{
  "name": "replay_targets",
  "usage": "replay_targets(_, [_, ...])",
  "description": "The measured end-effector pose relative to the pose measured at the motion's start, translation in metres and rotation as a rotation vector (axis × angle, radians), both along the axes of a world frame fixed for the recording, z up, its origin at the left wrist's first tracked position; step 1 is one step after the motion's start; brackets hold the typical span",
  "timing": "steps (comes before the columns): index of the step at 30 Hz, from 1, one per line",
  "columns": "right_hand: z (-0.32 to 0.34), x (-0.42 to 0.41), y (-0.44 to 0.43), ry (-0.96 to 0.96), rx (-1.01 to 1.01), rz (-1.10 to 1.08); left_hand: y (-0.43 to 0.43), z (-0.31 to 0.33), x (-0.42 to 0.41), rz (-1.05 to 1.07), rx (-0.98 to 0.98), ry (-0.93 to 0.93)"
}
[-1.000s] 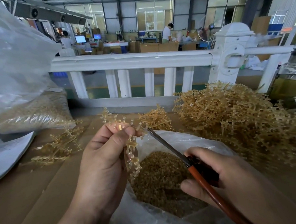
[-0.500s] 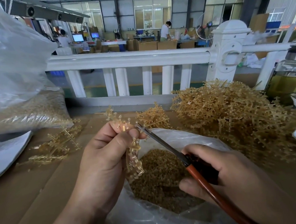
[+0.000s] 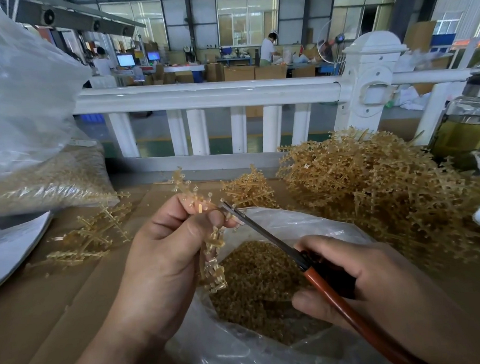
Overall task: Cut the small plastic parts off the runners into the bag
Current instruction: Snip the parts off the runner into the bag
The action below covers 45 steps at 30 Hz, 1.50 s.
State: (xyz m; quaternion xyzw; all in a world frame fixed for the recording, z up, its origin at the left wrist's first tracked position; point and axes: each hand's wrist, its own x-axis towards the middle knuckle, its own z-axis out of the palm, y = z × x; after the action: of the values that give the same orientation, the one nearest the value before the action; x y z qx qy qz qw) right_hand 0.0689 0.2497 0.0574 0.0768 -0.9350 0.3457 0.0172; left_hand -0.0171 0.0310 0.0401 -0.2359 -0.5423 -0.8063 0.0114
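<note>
Head view: left hand (image 3: 165, 258) is pinching a runner (image 3: 213, 255) over the bag (image 3: 305, 223); right hand (image 3: 377, 283) is gripping scissors (image 3: 264, 235), snipping parts; next cut likely needs blades realigned.

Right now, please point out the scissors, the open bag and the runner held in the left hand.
scissors (image 3: 263, 233): head view, on the blade.
open bag (image 3: 305, 223): head view, on its far rim.
runner (image 3: 214, 266): head view, on the hanging part.

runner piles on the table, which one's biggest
The heap at right beside the jar; the middle clump and the flat scatter at left are far smaller.
</note>
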Motion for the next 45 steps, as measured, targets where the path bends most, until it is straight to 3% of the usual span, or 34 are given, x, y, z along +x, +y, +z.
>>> replay_targets(31, [0.002,0.001,-0.002,0.006,0.004,0.016,-0.002,-0.001,-0.003,-0.004,-0.032,0.034])
replay_targets(45, [0.009,0.003,-0.006,-0.016,0.078,-0.011,0.002,0.001,0.001,-0.027,0.046,-0.052])
